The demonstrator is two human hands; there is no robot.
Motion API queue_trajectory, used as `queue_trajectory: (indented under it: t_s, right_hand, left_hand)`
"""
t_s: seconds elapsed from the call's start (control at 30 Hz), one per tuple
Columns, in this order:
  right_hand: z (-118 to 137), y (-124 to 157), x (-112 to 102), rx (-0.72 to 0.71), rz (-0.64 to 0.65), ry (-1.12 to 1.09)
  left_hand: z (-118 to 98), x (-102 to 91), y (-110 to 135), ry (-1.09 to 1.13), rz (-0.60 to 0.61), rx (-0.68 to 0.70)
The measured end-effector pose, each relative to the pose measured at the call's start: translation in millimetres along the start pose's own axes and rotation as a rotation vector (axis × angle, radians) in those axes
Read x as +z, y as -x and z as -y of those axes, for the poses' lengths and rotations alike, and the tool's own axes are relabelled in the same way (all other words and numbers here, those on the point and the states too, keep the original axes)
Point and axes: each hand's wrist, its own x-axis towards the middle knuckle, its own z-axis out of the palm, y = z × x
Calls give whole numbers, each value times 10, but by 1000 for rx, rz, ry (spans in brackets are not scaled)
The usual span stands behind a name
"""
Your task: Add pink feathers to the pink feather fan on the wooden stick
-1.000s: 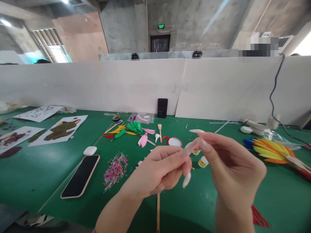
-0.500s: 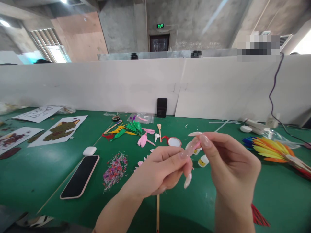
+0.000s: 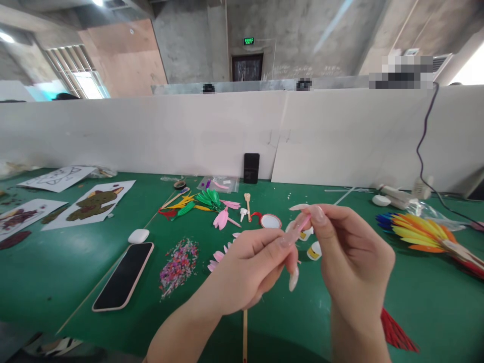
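My left hand (image 3: 257, 262) and my right hand (image 3: 344, 247) meet in front of me above the table. Pinched between the fingertips of both is a narrow pink feather (image 3: 303, 223), mostly hidden by fingers and long nails. Partly behind my left hand, more pink feathers (image 3: 217, 259) lie in a fanned row. A wooden stick (image 3: 245, 335) runs from below that hand towards the table's near edge. Small white pots with yellow labels (image 3: 313, 251) stand between my hands. Loose pink feathers (image 3: 221, 218) lie farther back, beside a green feather bunch (image 3: 209, 200).
On the green table (image 3: 68, 287), a phone (image 3: 124, 276) and a white case (image 3: 138, 236) lie left of colourful flakes (image 3: 179, 266). A multicoloured feather fan (image 3: 421, 233) and red tassel (image 3: 399, 330) are right. A white partition (image 3: 151, 136) stands behind, with another phone (image 3: 251, 168) against it.
My right hand has shifted slightly left and turned a little. More of the pink feather shows between the fingertips; both hands still pinch it.
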Motion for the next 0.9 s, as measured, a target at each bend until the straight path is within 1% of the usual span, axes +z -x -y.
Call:
queue_trajectory:
  t_s: [0.17, 0.3, 0.43, 0.53, 0.63, 0.73, 0.9]
  right_hand:
    - [36, -16, -14, 66, -5, -52]
    - [8, -15, -59, 88, 42, -67]
    - [-28, -45, -56, 86, 73, -58]
    - [-60, -76, -29, 75, 78, -38]
    - [-112, -87, -13, 53, 108, -26]
    - [-169, -79, 9, 38, 126, -17]
    - [-218, -50, 83, -18, 96, -2]
  left_hand:
    - [16, -23, -20, 5, 9, 4]
    - [-24, -15, -24, -40, -10, 6]
    - [-89, 19, -21, -246, -63, 5]
    - [-79, 36, -25, -426, -161, 74]
    - [-47, 47, -35, -502, -214, 127]
    - [-63, 62, -42, -497, -182, 99]
    - [-100, 72, -48, -478, -152, 90]
